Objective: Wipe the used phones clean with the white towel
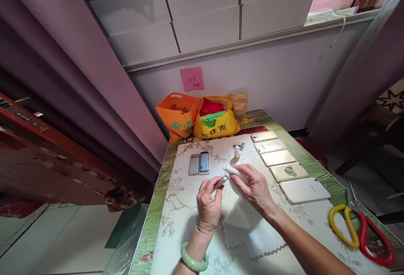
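Observation:
My left hand (209,207), with a green bangle at the wrist, has its fingers closed round a thin, flat, phone-like object (221,181), mostly hidden by the fingers. Close beside it, my right hand (256,187) pinches a bunched white cloth (234,170), whose tip meets the object's end. Below the right hand, white cloth with a zigzag edge (252,235) lies on the table; whether it joins the held piece I cannot tell. Just beyond the hands stands a small bottle (237,153) with a white cap.
Two phones (199,163) lie side by side at left. Several phones (285,172) form a row at right, near red and yellow-handled scissors (360,233). An orange bag (178,117) and a yellow bag (217,128) stand at the back of the table (176,207), against the wall.

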A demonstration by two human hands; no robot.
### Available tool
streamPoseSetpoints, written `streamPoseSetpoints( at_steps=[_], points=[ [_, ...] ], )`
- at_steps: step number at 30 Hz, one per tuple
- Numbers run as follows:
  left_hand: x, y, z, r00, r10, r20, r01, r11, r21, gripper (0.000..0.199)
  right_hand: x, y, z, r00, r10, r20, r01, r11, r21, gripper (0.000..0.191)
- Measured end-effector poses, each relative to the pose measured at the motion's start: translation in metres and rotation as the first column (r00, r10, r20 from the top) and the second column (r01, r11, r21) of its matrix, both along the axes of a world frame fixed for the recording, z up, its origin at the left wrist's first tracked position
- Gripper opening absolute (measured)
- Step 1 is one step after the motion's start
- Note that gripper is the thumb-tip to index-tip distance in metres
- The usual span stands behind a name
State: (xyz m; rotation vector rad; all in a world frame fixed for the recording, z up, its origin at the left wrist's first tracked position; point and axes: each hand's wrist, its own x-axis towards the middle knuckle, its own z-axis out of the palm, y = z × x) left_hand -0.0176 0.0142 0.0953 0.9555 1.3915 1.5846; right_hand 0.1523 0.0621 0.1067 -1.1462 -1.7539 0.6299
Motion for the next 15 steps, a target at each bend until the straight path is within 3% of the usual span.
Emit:
streamPoseSetpoints(
  at_steps=[4, 8, 10, 13, 15],
  points=[
    [-0.003, -0.002, -0.001, 0.999, 0.0, -0.04, 0.0, 1.0, -0.015, 0.022, 0.007, -0.002, -0.002, 0.994, -0.112, -0.019, 0.112, 0.993, -0.029, 0.023],
    [0.001, -0.002, 0.001, 0.999, -0.04, -0.025, 0.039, 0.998, -0.047, 0.021, 0.0, -0.011, 0.006, 0.996, 0.022, -0.082, -0.016, 0.996, 0.082, 0.027],
    [0.003, -0.001, 0.001, 1.0, -0.011, -0.016, 0.011, 1.0, -0.026, 0.022, -0.002, -0.011, -0.001, 0.999, 0.007, -0.032, -0.005, 0.998, 0.067, 0.027],
    [0.004, 0.001, -0.002, 0.979, 0.062, 0.195, -0.054, 0.997, -0.047, 0.031, 0.005, -0.004, -0.019, 0.994, -0.093, 0.05, 0.096, 0.994, -0.046, 0.026],
    [0.003, 0.002, -0.005, 0.9, 0.11, 0.421, -0.054, 0.988, -0.143, 0.037, 0.011, 0.001, -0.025, 0.993, -0.11, 0.043, 0.114, 0.989, -0.089, 0.027]
  ],
)
